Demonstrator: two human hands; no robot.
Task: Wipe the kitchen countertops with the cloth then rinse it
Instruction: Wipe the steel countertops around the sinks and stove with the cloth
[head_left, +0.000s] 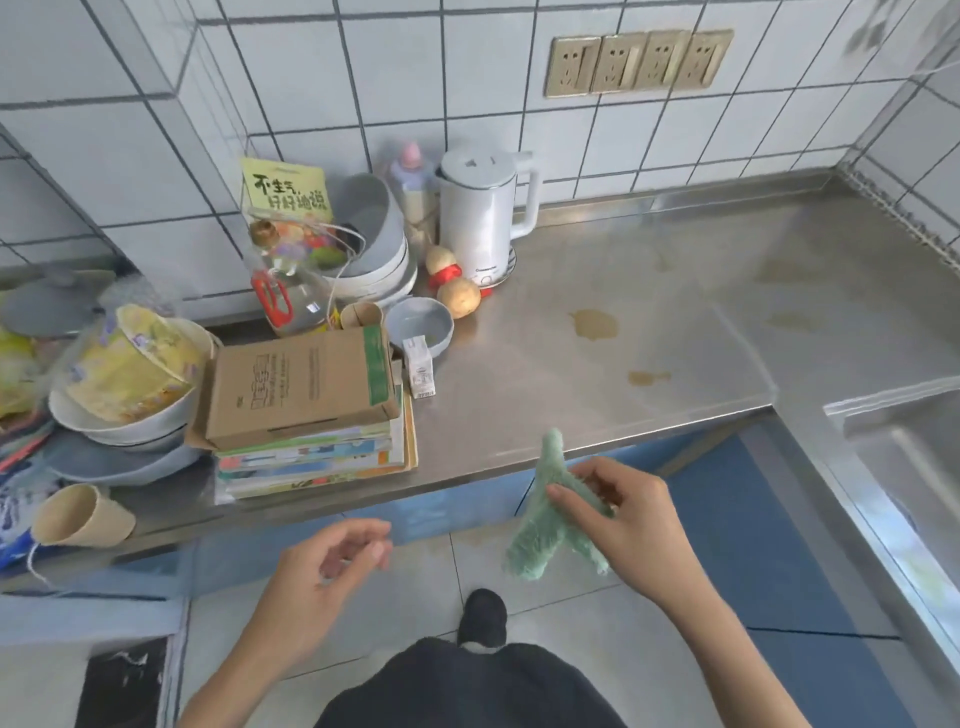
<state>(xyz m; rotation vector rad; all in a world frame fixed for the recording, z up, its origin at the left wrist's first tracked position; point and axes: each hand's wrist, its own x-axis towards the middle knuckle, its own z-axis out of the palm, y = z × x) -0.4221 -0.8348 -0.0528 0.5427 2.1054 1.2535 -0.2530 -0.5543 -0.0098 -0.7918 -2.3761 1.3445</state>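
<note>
i see my right hand (621, 512) pinching the green cloth (550, 512) between thumb and fingers, out in front of the worktop (597, 410) edge and not touching it; the cloth hangs in air over the floor, one corner poking up and two limp flaps drooping below the grip. my left hand (337, 558) is empty, fingers loosely curled and apart, just left of the cloth and clear of it. the cloth looks like a fluffy, soft rag, so i judge it light and floppy with no stiffness of its own: it will fold wherever i let it, and a pinch at one spot gives me little wiping face. i would rather gather it into a pad under a flat palm, or use the left hand to spread it first. whether it is wet i cannot tell. the steel looks smooth, so i expect the rag to glide easily, and the brownish stains (595, 323) sit on the open stretch near the kettle (480, 213). the clutter at left, the boxes (298, 387) and the stacked bowls (124, 415), crowds that part of the surface. the sink (914, 447) lies at the right for the rinse.
</note>
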